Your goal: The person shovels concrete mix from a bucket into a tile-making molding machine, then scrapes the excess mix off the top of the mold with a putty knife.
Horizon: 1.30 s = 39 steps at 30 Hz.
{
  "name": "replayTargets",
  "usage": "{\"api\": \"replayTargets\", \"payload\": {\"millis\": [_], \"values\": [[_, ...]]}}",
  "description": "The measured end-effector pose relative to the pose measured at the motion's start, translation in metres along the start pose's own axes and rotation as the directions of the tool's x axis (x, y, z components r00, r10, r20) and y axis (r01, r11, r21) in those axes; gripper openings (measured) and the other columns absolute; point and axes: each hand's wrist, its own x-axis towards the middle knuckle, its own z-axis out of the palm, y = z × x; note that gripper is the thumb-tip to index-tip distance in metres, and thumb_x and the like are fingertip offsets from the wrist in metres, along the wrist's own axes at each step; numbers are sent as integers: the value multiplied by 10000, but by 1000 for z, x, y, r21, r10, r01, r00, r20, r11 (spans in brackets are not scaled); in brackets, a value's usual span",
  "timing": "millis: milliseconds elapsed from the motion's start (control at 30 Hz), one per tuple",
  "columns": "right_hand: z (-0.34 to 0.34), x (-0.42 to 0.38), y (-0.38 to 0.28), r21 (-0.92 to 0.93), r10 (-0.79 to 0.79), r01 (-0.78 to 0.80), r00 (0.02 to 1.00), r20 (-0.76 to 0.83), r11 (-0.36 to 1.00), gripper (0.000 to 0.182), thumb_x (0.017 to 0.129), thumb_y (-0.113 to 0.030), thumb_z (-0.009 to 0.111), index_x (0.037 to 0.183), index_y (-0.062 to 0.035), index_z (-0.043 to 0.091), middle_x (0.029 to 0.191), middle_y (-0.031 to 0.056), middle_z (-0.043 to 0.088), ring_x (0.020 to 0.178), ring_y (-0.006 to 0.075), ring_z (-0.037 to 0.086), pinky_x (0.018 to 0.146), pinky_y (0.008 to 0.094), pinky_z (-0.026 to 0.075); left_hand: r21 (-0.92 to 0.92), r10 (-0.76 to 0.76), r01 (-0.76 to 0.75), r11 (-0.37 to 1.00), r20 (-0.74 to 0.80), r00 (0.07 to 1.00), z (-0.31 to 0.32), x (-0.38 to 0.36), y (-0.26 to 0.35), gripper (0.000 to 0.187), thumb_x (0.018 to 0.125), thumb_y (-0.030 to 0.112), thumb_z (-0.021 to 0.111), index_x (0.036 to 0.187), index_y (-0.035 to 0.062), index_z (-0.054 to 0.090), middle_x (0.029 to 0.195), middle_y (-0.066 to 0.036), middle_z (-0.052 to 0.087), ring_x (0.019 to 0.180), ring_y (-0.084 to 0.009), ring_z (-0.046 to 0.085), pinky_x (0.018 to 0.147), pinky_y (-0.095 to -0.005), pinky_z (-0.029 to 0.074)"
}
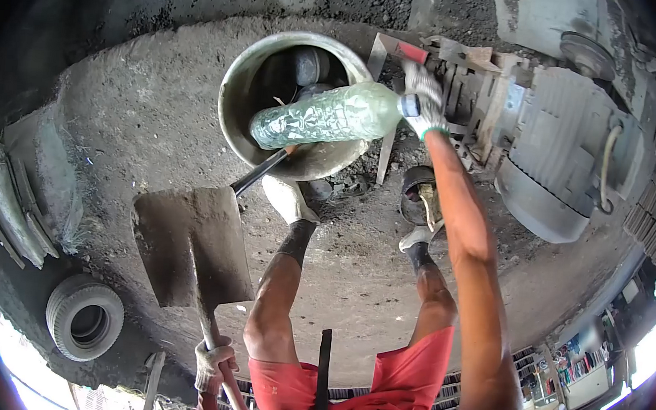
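My right hand [426, 109], in a pale knitted glove with a green cuff edge, is closed at the capped neck of a large, greenish plastic bottle [327, 118]. The bottle lies tilted across the mouth of a round metal pot [231, 97] and hides part of its inside. Dark rounded things [310, 66] show in the pot. At the lower left, my left hand [214, 362], also gloved, is wrapped round the wooden handle of a shovel [193, 248]. Its square, dirty blade is raised in front of me. A dark rod [260, 172] leans at the pot's near rim.
A grey motor-like machine [559, 154] stands at right, beside wooden pieces [485, 113]. A small black container [419, 189] sits near my right foot. Tyres [85, 318] lie at lower left, with a sack-like bundle [12, 199] farther up. Dark loose material [321, 0] covers the far ground.
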Motion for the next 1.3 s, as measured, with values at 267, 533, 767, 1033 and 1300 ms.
{"api": "replayTargets", "payload": {"millis": [267,533,767,1033,1300], "values": [[50,69,25,-324,-198,123,957,-210,938,348,882,-220,625,1201,-83,614,1167,138,653,1130,330,643,913,488,544,-86,-15,16,996,12,1000,3,25,-19,366,680,74,667,988,-121,630,597,-114,593,455,-223,575,460,-342,497],[-4,49,2,-256,-12,26,998,56,966,445,725,-388,820,969,-39,692,922,198,726,846,337,750,726,435,614,-106,15,-16,994,-9,1000,12,11,-30,349,692,77,660,982,-114,629,597,-114,587,449,-224,569,456,-348,502],[-64,-78,-9,354,394,-447,894,215,822,482,692,-345,807,943,21,619,842,226,691,723,341,691,694,451,564,-149,69,-63,987,36,997,-4,-32,-40,269,700,66,652,932,-67,626,608,-103,574,445,-204,548,446,-340,497],[-234,-319,-56,783,592,-586,713,376,209,217,781,-91,773,888,-70,585,680,40,599,505,130,575,452,316,455,-78,289,-279,957,202,936,-65,-97,-5,121,715,118,683,727,25,607,564,-55,554,450,-158,528,426,-318,413],[-324,-537,-22,802,799,-567,563,210,188,287,858,-25,698,863,-122,429,645,2,503,471,122,508,397,304,412,64,498,-547,834,336,799,-61,-145,10,151,738,141,702,714,36,596,556,-52,556,416,-151,508,395,-321,405]]}}
